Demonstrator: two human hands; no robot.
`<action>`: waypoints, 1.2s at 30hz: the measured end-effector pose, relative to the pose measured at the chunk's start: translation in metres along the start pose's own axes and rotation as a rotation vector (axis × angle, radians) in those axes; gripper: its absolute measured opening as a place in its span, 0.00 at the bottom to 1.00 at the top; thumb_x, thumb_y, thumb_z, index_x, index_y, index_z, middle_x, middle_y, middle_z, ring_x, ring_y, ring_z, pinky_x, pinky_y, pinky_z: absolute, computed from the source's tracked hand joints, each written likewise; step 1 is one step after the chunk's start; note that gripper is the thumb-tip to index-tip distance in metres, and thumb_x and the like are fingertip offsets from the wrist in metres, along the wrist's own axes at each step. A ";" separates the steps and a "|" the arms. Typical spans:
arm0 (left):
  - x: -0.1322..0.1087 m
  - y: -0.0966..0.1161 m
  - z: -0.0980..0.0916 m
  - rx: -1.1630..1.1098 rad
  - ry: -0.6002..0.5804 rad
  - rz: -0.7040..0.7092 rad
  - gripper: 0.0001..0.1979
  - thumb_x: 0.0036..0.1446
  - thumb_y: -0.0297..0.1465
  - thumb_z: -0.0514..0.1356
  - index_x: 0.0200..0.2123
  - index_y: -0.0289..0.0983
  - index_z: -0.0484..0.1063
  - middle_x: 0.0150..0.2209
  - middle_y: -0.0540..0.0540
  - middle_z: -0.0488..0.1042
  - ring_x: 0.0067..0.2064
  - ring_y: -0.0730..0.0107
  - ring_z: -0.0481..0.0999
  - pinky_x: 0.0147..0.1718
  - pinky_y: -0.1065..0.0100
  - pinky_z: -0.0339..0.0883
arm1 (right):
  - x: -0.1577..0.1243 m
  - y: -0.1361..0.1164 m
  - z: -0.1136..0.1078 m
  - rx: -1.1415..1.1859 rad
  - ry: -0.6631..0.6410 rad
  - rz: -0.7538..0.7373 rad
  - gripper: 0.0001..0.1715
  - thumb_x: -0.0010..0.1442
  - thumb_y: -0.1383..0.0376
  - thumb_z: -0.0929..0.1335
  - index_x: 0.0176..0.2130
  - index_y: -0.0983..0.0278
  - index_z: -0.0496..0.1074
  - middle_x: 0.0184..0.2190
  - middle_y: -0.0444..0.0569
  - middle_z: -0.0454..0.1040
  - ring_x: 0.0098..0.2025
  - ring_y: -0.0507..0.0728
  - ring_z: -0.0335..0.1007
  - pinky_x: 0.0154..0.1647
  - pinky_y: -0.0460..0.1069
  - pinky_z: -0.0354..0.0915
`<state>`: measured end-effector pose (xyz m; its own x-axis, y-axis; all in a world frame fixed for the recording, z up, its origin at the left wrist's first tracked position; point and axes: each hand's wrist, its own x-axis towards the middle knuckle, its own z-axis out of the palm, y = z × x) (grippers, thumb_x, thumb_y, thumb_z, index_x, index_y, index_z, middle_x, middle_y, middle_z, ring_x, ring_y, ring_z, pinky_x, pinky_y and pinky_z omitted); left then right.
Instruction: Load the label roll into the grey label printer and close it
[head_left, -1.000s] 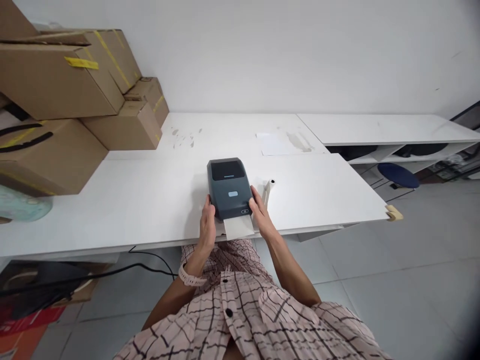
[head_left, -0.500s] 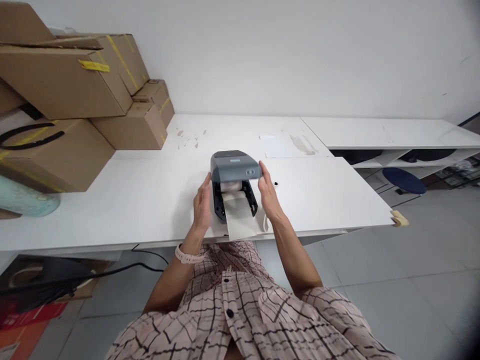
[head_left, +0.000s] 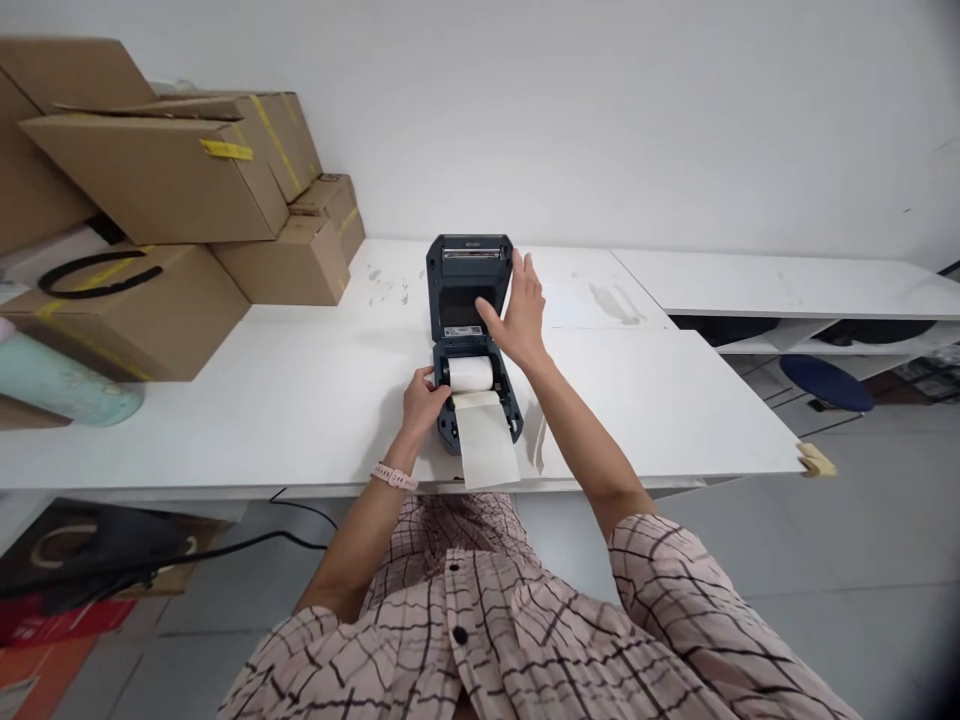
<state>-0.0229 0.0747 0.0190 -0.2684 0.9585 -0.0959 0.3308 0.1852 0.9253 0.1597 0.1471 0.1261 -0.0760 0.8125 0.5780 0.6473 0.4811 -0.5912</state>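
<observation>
A dark grey label printer (head_left: pixel 442 432) stands near the front edge of the white table, its lid (head_left: pixel 466 300) swung up and back. Inside lies a white paper roll (head_left: pixel 471 374), and a strip of paper (head_left: pixel 486 440) hangs out over the front. My left hand (head_left: pixel 424 400) grips the printer's left side, thumb on the rim beside the roll. My right hand (head_left: pixel 523 312) is at the right edge of the raised lid, fingers spread and thumb in front of the lid's inner face.
Cardboard boxes (head_left: pixel 165 180) are stacked at the left, with a pale green cylinder (head_left: pixel 82 385) before them. A backing strip (head_left: pixel 538 440) lies right of the printer. A blue stool (head_left: pixel 826 383) stands at the far right.
The printer's lid has gone from partly lowered to fully raised. My right hand has moved up with it and spread its fingers; my left hand has closed on the printer's side.
</observation>
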 end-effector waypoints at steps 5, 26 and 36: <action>0.006 0.005 0.000 0.149 -0.006 0.053 0.22 0.50 0.29 0.62 0.51 0.38 0.71 0.29 0.49 0.74 0.34 0.58 0.76 0.35 0.64 0.62 | -0.024 -0.004 0.009 -0.134 -0.448 -0.208 0.37 0.62 0.61 0.67 0.68 0.59 0.61 0.64 0.56 0.70 0.66 0.72 0.63 0.66 0.67 0.58; 0.010 -0.009 0.007 0.015 0.022 0.086 0.22 0.49 0.26 0.60 0.50 0.37 0.69 0.23 0.55 0.64 0.27 0.67 0.66 0.30 0.67 0.55 | -0.006 0.080 -0.067 0.534 -0.469 0.140 0.48 0.41 0.61 0.80 0.59 0.61 0.67 0.54 0.52 0.75 0.54 0.65 0.73 0.54 0.57 0.70; 0.008 -0.004 0.007 -0.041 0.010 0.051 0.23 0.48 0.25 0.60 0.50 0.36 0.69 0.22 0.57 0.62 0.26 0.69 0.65 0.29 0.67 0.54 | -0.028 0.162 -0.007 0.346 -0.228 0.549 0.48 0.32 0.65 0.78 0.54 0.64 0.66 0.55 0.57 0.74 0.56 0.67 0.69 0.61 0.65 0.64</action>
<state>-0.0203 0.0829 0.0119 -0.2609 0.9643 -0.0447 0.3069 0.1268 0.9433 0.2721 0.1995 0.0183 0.0116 0.9994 0.0325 0.3613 0.0261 -0.9321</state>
